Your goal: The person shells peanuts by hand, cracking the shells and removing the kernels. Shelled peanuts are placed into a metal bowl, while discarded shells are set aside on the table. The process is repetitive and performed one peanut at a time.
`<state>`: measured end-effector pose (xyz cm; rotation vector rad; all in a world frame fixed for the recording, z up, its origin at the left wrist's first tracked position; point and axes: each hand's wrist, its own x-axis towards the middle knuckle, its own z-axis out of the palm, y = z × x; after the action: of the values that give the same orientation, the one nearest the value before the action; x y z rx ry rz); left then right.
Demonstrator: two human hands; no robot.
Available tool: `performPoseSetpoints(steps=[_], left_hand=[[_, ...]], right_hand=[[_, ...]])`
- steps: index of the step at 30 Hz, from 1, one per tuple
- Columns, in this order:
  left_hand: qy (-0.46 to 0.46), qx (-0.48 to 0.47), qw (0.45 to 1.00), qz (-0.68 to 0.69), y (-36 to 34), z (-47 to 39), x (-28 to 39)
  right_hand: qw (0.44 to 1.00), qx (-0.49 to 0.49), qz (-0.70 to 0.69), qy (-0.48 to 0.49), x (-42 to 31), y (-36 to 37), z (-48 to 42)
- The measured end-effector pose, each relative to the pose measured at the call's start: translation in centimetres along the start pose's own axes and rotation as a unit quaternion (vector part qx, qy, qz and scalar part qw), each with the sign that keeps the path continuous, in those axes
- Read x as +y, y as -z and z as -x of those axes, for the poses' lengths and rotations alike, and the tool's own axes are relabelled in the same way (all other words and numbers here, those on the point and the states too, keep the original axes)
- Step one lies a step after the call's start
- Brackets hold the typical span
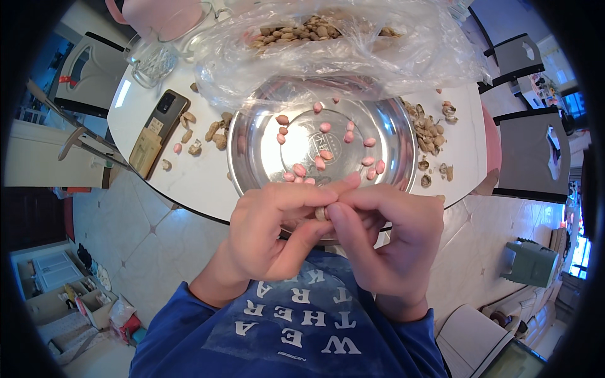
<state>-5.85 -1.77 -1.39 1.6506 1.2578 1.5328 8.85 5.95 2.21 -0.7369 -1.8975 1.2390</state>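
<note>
Between my left hand (274, 231) and my right hand (392, 231) is a peanut in its shell (321, 214), pinched by the thumbs and fingers of both. Only a small piece of the shell shows; the fingers hide the rest. Both hands are over the near rim of a round stainless steel basin (302, 111). Pink shelled peanuts (325, 127) lie scattered on the basin's floor. Beyond the basin, a clear plastic bag (227, 71) holds many unshelled peanuts (302, 34) and overhangs the far rim.
Broken peanut shells (429, 132) are heaped right of the basin on the white table (461, 156). Left of it lie more peanuts (218, 134) and a smartphone (159, 130). A glass mug (153, 61) and a pink pitcher (163, 16) stand at the back left. Chairs (531, 153) flank the table.
</note>
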Motion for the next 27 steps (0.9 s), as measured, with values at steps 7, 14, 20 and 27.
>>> performPoseSetpoints(steps=[7,14,20,27], left_hand=[[-0.022,-0.05,0.997,-0.059,0.9,-0.8,0.6],[-0.016,0.029,0.999,-0.02,0.0,-0.4,0.0],[-0.012,0.019,1.0,0.002,0.4,-0.5,-0.2],[0.011,0.024,0.998,0.051,0.1,-0.4,-0.5]], right_hand=[[0.994,-0.076,-0.075,-0.028,1.1,0.9,-0.3],[0.987,-0.085,-0.1,-0.095,0.5,0.8,-0.6],[0.977,-0.093,-0.145,-0.125,1.1,0.5,-1.2],[0.97,-0.09,-0.165,-0.156,0.7,0.7,-1.3]])
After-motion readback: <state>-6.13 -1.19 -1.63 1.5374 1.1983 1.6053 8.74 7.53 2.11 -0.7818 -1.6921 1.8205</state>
